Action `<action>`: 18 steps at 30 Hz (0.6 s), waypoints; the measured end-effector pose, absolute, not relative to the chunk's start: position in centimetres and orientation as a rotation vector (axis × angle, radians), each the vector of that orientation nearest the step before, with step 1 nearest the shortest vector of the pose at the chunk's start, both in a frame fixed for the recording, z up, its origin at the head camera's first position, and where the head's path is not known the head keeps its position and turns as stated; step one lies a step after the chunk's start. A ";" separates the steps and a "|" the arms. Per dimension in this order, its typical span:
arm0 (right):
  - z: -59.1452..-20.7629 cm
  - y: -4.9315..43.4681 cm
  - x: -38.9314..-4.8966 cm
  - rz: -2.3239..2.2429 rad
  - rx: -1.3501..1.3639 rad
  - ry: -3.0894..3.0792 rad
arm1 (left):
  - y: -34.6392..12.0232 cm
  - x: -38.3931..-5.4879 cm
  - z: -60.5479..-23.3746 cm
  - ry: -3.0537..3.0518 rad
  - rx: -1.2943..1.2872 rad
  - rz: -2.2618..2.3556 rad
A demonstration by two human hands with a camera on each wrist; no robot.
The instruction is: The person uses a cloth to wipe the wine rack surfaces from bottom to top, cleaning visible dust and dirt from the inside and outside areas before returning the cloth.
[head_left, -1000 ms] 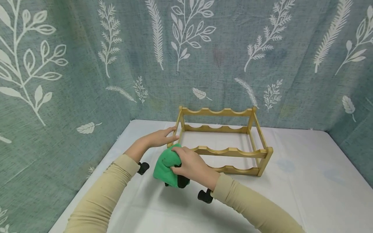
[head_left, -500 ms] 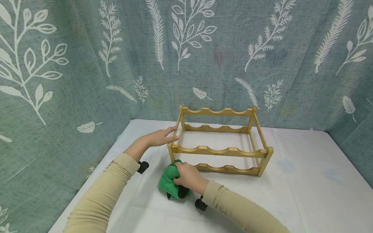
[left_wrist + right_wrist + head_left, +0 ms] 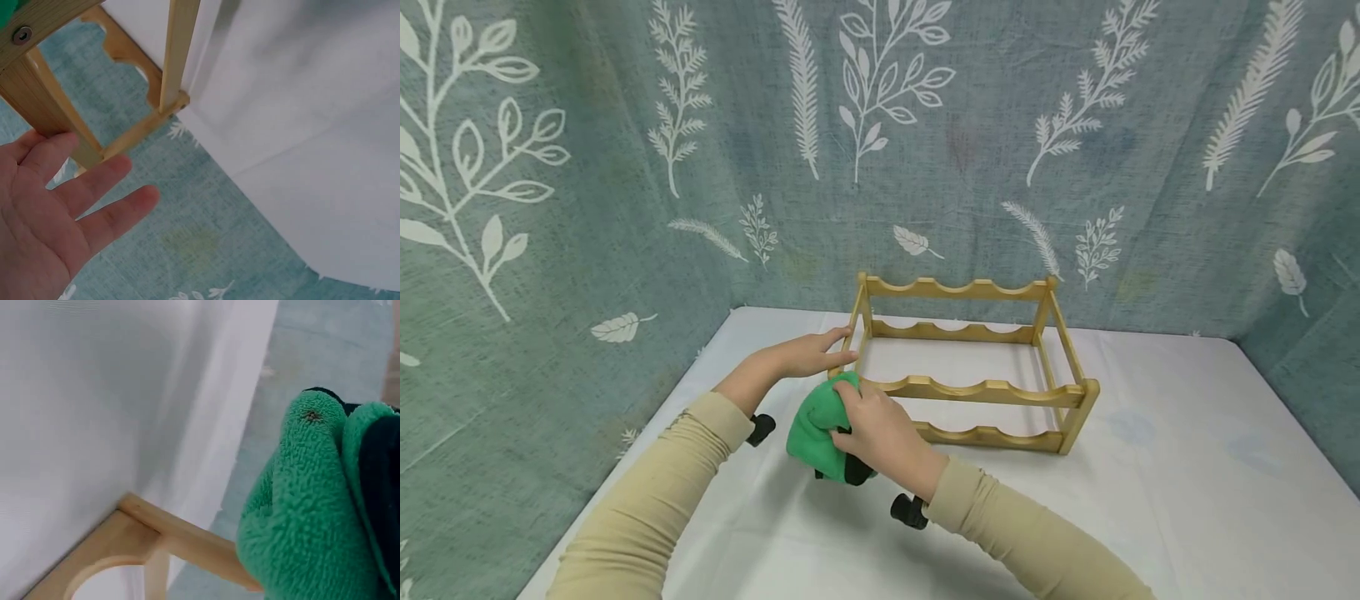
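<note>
The cloth (image 3: 823,417) has moved up the front-left post (image 3: 194,545) of the rack (image 3: 992,392), from near its foot toward its top. My right grip (image 3: 883,425) pinches the cloth there; my left grip (image 3: 805,356), fingers spread, rests on the rack's left side. I'd wrap the cloth round the post, press evenly, and brace the rack against sliding on the desk (image 3: 1187,467).
</note>
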State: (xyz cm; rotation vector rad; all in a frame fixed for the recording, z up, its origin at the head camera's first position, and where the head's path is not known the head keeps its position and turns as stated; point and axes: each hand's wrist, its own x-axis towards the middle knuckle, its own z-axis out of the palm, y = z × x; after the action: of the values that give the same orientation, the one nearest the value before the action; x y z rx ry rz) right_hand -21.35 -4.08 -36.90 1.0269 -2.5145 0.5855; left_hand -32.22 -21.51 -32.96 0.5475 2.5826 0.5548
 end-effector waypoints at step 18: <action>-42.2 -4.1 -22.9 0.670 0.851 -3.120 | -21.4 -31.8 -33.1 2.573 0.523 0.581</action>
State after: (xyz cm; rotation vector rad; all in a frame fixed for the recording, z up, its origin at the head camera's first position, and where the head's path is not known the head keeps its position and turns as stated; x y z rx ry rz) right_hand -22.89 -4.14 -42.17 0.8513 -3.1196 0.6700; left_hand -31.77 -21.44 -33.06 0.5227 2.5730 0.5807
